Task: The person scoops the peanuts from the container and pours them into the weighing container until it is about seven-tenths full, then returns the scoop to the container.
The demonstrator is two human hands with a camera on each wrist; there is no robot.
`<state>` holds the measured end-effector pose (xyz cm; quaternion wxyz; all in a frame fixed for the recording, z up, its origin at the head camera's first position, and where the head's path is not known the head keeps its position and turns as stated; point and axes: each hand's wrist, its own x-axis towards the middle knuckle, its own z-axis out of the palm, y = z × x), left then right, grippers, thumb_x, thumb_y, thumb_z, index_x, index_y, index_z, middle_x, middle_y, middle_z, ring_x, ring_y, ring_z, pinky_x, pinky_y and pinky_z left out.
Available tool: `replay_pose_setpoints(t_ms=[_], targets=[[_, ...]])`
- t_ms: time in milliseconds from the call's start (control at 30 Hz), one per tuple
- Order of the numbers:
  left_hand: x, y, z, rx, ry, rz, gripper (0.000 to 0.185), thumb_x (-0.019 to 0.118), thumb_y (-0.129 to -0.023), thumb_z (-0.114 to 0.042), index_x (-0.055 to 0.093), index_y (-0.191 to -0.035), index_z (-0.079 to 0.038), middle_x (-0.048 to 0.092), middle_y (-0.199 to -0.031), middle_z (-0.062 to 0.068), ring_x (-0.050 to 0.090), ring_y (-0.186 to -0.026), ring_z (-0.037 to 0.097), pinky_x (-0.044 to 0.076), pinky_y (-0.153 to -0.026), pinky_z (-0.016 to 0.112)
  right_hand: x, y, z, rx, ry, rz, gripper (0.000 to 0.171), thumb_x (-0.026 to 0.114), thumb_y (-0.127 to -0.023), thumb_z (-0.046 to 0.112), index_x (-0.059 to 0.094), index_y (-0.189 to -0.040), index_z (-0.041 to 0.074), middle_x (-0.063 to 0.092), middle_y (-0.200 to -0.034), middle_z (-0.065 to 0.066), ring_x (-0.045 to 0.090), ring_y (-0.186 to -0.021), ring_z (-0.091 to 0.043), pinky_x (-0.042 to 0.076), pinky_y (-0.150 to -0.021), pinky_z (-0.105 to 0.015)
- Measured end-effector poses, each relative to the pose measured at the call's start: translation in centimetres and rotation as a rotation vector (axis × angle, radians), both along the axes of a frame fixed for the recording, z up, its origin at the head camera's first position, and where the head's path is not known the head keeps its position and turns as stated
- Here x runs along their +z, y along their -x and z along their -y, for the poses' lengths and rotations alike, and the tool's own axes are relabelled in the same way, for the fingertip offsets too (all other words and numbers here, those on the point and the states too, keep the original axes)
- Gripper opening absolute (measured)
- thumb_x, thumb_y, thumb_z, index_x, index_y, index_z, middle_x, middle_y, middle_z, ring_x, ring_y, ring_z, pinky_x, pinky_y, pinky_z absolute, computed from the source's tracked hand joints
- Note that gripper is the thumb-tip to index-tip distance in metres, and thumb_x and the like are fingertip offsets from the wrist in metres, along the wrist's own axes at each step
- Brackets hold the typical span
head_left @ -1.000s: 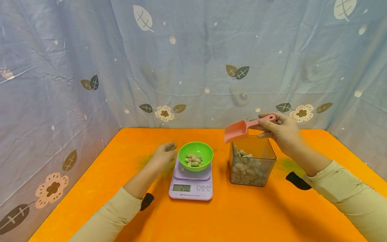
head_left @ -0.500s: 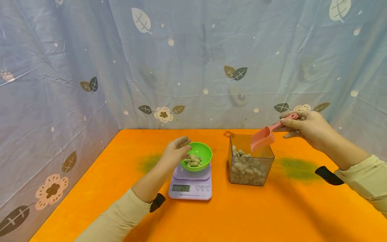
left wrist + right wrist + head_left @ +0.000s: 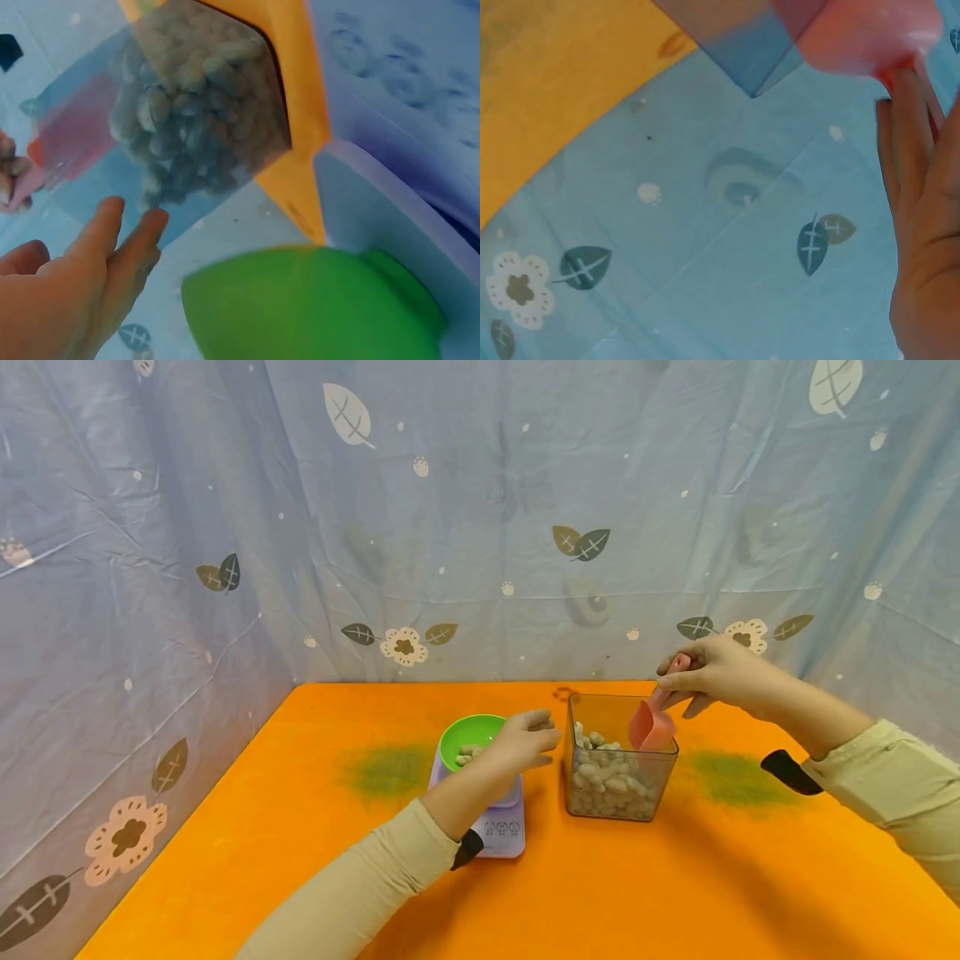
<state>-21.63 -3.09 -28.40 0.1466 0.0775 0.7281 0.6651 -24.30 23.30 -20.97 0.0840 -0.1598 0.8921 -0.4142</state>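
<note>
My right hand point(image 3: 727, 679) grips a pink scoop point(image 3: 651, 727) by its handle, the scoop's bowl lowered inside the clear square container point(image 3: 660, 762) on its right side. Peanuts point(image 3: 609, 781) in their shells fill the container's lower part, heaped higher at the left. My left hand point(image 3: 521, 745) reaches across with fingers extended, a little short of the container's left wall, and holds nothing. Behind its forearm, a green bowl point(image 3: 459, 732) with some peanuts sits on a lilac kitchen scale point(image 3: 513, 841). The forearm hides the scale's display and part of the bowl.
The orange table point(image 3: 300, 827) bears a greenish stain point(image 3: 386, 768) left of the scale and another point(image 3: 738, 778) right of the container. A blue patterned curtain point(image 3: 465, 485) closes off the back and both sides.
My left hand has swept right, over the green bowl and toward the container. My right hand moved right with the scoop, then lowered it into the container.
</note>
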Motion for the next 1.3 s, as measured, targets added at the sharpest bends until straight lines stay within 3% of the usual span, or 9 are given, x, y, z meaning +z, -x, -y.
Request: replay_pose_setpoints(t_ms=[67, 167, 300, 467, 733, 867, 1100, 1300], targets=[[-0.1, 0.4, -0.9, 0.007, 0.017, 0.008, 0.055, 0.052, -0.101, -0.009, 0.030, -0.148, 0.007, 0.037, -0.148, 0.026, 0.043, -0.131, 0.039, 0.045, -0.103, 0.046, -0.1, 0.2, 0.8, 0.033, -0.065, -0.017, 0.033, 0.056, -0.098, 0.006, 0.052, -0.119, -0.019, 0.070, -0.089, -0.012, 0.070, -0.083, -0.023, 0.060, -0.064, -0.034], [-0.4, 1.0, -1.8, 0.012, 0.057, 0.014, 0.056, 0.054, -0.101, -0.012, 0.031, -0.148, 0.008, 0.037, -0.147, 0.025, 0.043, -0.131, 0.038, 0.046, -0.102, 0.045, -0.4, 0.6, 1.8, 0.086, -0.122, -0.021, 0.029, 0.058, -0.097, 0.006, 0.054, -0.113, -0.018, 0.068, -0.087, -0.008, 0.070, -0.085, -0.027, 0.060, -0.064, -0.036], [-0.7, 1.6, -2.5, 0.006, 0.053, 0.037, 0.054, 0.053, -0.101, -0.011, 0.033, -0.147, 0.008, 0.042, -0.143, 0.025, 0.049, -0.124, 0.035, 0.050, -0.096, 0.043, -1.1, 1.0, 2.5, 0.110, -0.105, -0.003, 0.024, 0.057, -0.097, 0.005, 0.054, -0.107, -0.016, 0.069, -0.084, -0.010, 0.070, -0.082, -0.028, 0.060, -0.065, -0.038], [-0.9, 2.1, -2.7, -0.006, -0.006, 0.071, 0.050, 0.050, -0.100, -0.003, 0.034, -0.146, 0.008, 0.050, -0.132, 0.025, 0.055, -0.104, 0.029, 0.052, -0.092, 0.045, -1.5, 1.1, 3.1, 0.089, -0.086, -0.020, 0.019, 0.057, -0.097, 0.004, 0.055, -0.101, -0.014, 0.069, -0.079, -0.011, 0.071, -0.075, -0.027, 0.061, -0.064, -0.037], [-1.1, 2.0, -2.9, -0.042, -0.021, 0.078, 0.050, 0.048, -0.101, -0.002, 0.034, -0.148, 0.005, 0.048, -0.135, 0.026, 0.050, -0.119, 0.037, 0.044, -0.100, 0.053, -1.8, 1.1, 4.2, 0.074, -0.183, -0.107, 0.015, 0.061, -0.094, 0.002, 0.057, -0.093, -0.013, 0.067, -0.071, -0.009, 0.069, -0.065, -0.027, 0.060, -0.056, -0.037], [-1.1, 1.9, -2.9, -0.048, 0.005, 0.063, 0.047, 0.047, -0.102, -0.005, 0.036, -0.147, 0.004, 0.051, -0.133, 0.024, 0.051, -0.120, 0.037, 0.044, -0.101, 0.053, -2.7, 1.6, 4.1, 0.104, -0.117, -0.097, 0.016, 0.061, -0.095, 0.003, 0.058, -0.095, -0.013, 0.066, -0.072, -0.009, 0.068, -0.065, -0.025, 0.060, -0.059, -0.036], [-1.5, 1.9, -3.1, -0.056, -0.002, 0.058, 0.047, 0.045, -0.103, -0.006, 0.035, -0.147, 0.004, 0.047, -0.139, 0.023, 0.050, -0.123, 0.036, 0.043, -0.102, 0.054, -3.9, 1.1, 3.5, 0.061, 0.183, -0.051, 0.019, 0.054, -0.097, -0.002, 0.054, -0.107, -0.018, 0.068, -0.086, -0.014, 0.068, -0.073, -0.018, 0.061, -0.066, -0.035], [-1.5, 2.0, -3.1, -0.058, -0.005, 0.057, 0.048, 0.045, -0.103, -0.006, 0.033, -0.149, 0.004, 0.045, -0.142, 0.023, 0.048, -0.126, 0.037, 0.043, -0.102, 0.053, -4.5, 1.1, 3.2, 0.063, 0.268, -0.040, 0.025, 0.052, -0.098, -0.001, 0.050, -0.114, -0.020, 0.068, -0.093, -0.015, 0.068, -0.077, -0.016, 0.060, -0.070, -0.035]])
